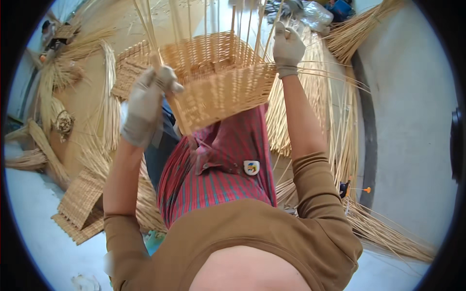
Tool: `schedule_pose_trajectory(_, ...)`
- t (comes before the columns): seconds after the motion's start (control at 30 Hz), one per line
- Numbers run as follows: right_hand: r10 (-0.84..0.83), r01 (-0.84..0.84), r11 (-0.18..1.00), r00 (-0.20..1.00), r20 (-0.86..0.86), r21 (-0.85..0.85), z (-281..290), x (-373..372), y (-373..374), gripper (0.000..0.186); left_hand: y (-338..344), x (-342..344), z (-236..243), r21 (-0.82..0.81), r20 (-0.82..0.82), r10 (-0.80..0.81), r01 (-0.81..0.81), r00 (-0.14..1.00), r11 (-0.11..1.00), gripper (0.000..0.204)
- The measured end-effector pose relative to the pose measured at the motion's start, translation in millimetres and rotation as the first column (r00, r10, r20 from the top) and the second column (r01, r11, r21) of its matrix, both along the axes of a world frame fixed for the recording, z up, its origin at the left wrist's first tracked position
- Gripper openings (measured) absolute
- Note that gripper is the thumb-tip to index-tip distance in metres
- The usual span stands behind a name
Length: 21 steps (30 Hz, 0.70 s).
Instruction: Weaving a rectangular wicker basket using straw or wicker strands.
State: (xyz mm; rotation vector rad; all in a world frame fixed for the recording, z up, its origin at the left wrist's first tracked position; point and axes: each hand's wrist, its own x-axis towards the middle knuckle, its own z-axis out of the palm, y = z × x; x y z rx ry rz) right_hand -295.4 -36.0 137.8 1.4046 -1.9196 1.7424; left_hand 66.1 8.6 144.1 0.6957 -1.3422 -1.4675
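Observation:
A partly woven tan basket (218,92) is held up over my lap, tilted, with long upright stakes rising from its rim. My left hand (148,102), in a pale glove and slightly blurred, is closed on the corner stakes at the basket's left. My right hand (288,48), also gloved, has its fingers closed round a thin cane stake at the right corner, above the rim. Thin loose canes stick out sideways from that corner. Red and blue striped cloth (218,179) covers my lap under the basket.
Bundles of cane (63,72) lie on the floor to the left and at the back right (347,39). Long pale strands (284,126) spread behind my right arm. Woven panels (80,203) rest at lower left. A clear plastic bag (315,19) lies at the back. A grey wall (407,121) curves along the right.

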Motion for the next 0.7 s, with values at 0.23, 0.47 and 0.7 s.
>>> schedule_pose_trajectory(0.23,0.170,-0.154,0.901,0.985,-0.004,0.406,-46,58,2,0.061,-61,68,-66,0.075,0.386,0.188,-0.234,0.903,0.969,0.032)
schedule_pose_trajectory(0.47,0.413,-0.341,0.835,0.907,-0.081,0.432,-57,80,34,0.037,-58,103,-100,0.016,0.287,0.240,-0.255,0.927,0.967,0.026)
schedule_pose_trajectory(0.7,0.814,-0.527,0.506,0.554,-0.177,0.683,-110,90,260,0.051,54,11,-14,-0.796,0.398,0.724,-0.180,0.564,0.578,0.032)
